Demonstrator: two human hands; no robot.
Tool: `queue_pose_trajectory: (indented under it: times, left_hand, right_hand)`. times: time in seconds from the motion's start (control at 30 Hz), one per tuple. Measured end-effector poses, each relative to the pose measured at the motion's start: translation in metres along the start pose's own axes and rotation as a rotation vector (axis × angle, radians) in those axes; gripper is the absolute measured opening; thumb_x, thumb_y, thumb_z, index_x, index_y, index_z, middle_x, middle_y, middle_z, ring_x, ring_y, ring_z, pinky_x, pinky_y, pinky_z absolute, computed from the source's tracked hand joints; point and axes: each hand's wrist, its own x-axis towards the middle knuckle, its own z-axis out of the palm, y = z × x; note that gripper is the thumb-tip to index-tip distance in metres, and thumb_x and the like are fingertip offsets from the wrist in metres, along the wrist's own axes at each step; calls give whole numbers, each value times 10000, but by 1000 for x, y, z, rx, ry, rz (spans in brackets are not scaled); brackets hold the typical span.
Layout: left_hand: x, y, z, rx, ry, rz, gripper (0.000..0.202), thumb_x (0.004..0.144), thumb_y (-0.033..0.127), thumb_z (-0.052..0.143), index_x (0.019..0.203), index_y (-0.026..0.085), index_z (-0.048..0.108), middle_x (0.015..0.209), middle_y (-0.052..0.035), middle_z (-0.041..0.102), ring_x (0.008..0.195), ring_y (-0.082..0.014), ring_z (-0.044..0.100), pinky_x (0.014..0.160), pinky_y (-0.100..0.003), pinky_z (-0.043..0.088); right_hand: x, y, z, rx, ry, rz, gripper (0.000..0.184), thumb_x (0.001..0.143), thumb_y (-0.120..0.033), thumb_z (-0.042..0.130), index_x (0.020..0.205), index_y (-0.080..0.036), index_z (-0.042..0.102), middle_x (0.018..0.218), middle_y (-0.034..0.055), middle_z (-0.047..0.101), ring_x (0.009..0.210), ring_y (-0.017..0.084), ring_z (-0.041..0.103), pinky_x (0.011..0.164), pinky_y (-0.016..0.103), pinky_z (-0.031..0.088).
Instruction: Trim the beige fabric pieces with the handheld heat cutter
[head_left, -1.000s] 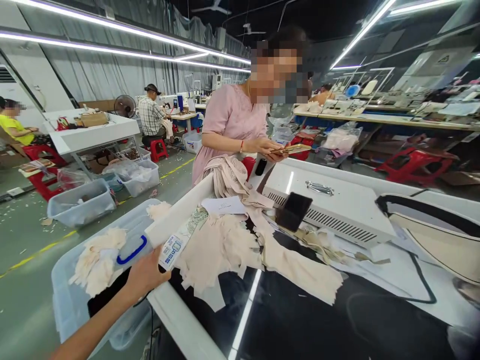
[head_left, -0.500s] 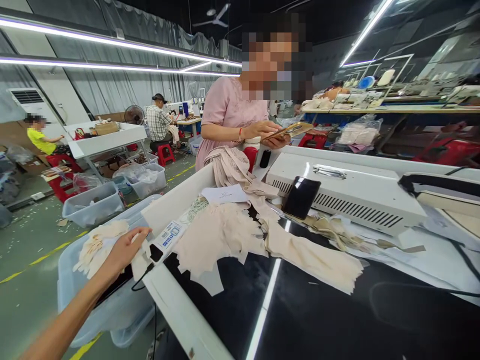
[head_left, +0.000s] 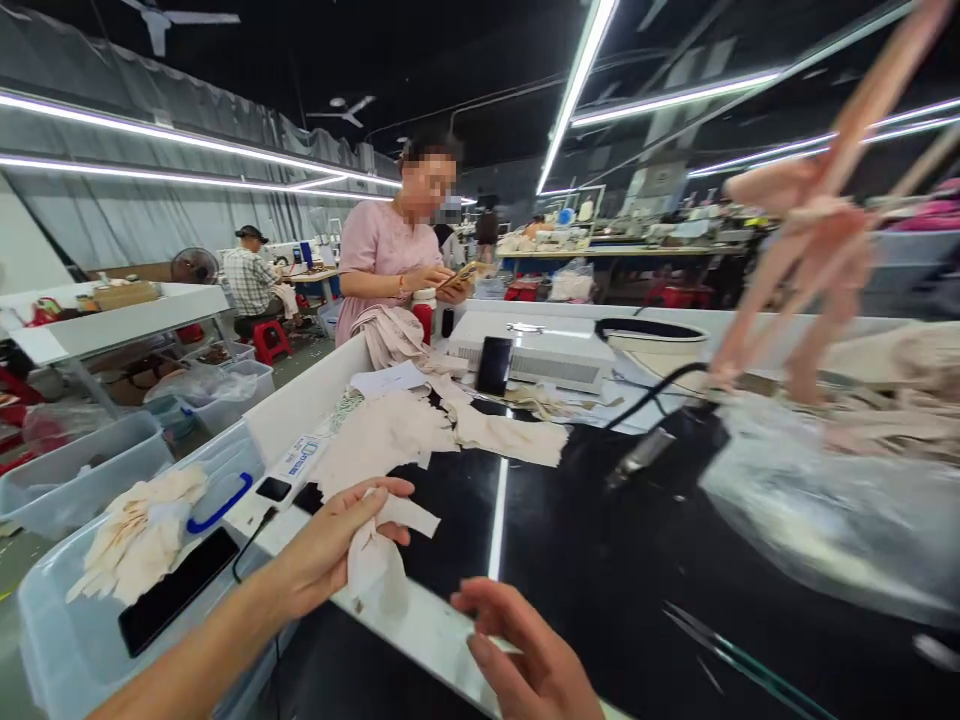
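Head view. Left hand [head_left: 330,545] pinches a small beige fabric piece [head_left: 379,565] by its top, above the near-left edge of the black worktop [head_left: 600,560]. The piece hangs limp over the worktop's white rim. Right hand [head_left: 529,650] is open with fingers spread and holds nothing; it sits over the worktop's near edge, just right of the piece. Pile of cut pieces [head_left: 390,435] lies at the worktop's far left. Clear bin [head_left: 52,650] stands left of the worktop, below its edge.

Risk (judgement): the pinch takes one corner only, so the piece could slip off the rim towards the bin. Thin metal tool [head_left: 739,655] lies on the worktop's near right, blurred. A sweeping right hand could catch it.
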Motion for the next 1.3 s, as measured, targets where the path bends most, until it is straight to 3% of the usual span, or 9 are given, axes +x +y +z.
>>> queue_pose_trajectory:
  times: [0.13,0.2,0.3,0.43,0.6,0.77,0.97,1.13,1.3]
  left_hand:
    - [-1,-19,33,-52,-199,-52,357,888,421,720,1159,190,700,1263,-117,671,972,-222,713,758,-268,572]
    - [-2,-27,43,-65,-270,-79,363,909,417,694,1191,190,694,1298,-128,658,1036,-241,698,871,-321,562]
    - [-4,-39,47,-36,-331,-97,429,919,452,671,1266,200,661,1239,-133,687,1084,-257,677,890,-327,548]
    - [-5,-50,43,5,-377,-162,524,920,519,643,1350,222,601,1174,-138,711,1084,-287,678,866,-349,548]
    - [-6,-47,34,-87,-346,-136,495,941,498,621,1366,248,584,1379,-132,606,1189,-310,630,941,-409,534]
    - [-4,-41,27,-149,-294,-109,470,927,468,651,1345,262,592,1432,-106,568,1180,-284,639,958,-381,539]
    - [1,-38,18,-163,-219,-83,416,878,437,726,1258,277,666,1487,-51,518,1302,-268,534,946,-317,539]
    - [9,-39,5,-112,-217,-87,515,765,400,849,1228,236,695,1351,-94,610,1116,-224,622,934,-296,517]
    - [15,-37,-6,17,-250,-176,589,644,303,927,1181,227,696,1083,-46,671,951,-170,635,861,-260,493]
  right_hand:
    - [4,-20,17,120,74,-57,621,725,-646,739,1195,-244,684,1102,107,697,965,277,629,685,324,525]
    - [2,-26,20,193,113,-92,602,746,-658,717,1175,-235,694,1071,94,711,978,275,633,775,352,523]
    - [-3,-37,21,297,182,-62,498,805,-642,677,1056,-214,723,958,69,734,885,241,645,759,332,504]
    - [-9,-48,20,308,292,-5,442,828,-609,676,925,-182,736,829,60,737,819,218,636,723,304,475]
    - [-11,-40,25,345,342,80,501,785,-621,717,1070,-209,700,1061,82,729,920,229,641,728,310,515]
    - [-7,-22,47,313,158,48,486,740,-587,763,1020,-201,670,831,40,727,740,189,630,647,281,438]
    - [0,-23,47,-56,123,-5,236,847,-431,618,842,-202,674,727,9,663,684,179,568,622,276,388]
    - [7,-29,30,157,162,94,218,818,-432,618,795,-216,630,674,-25,559,636,150,484,588,252,361]
    - [10,-38,13,244,198,223,204,842,-422,578,823,-225,628,654,-26,508,599,139,422,541,247,310]
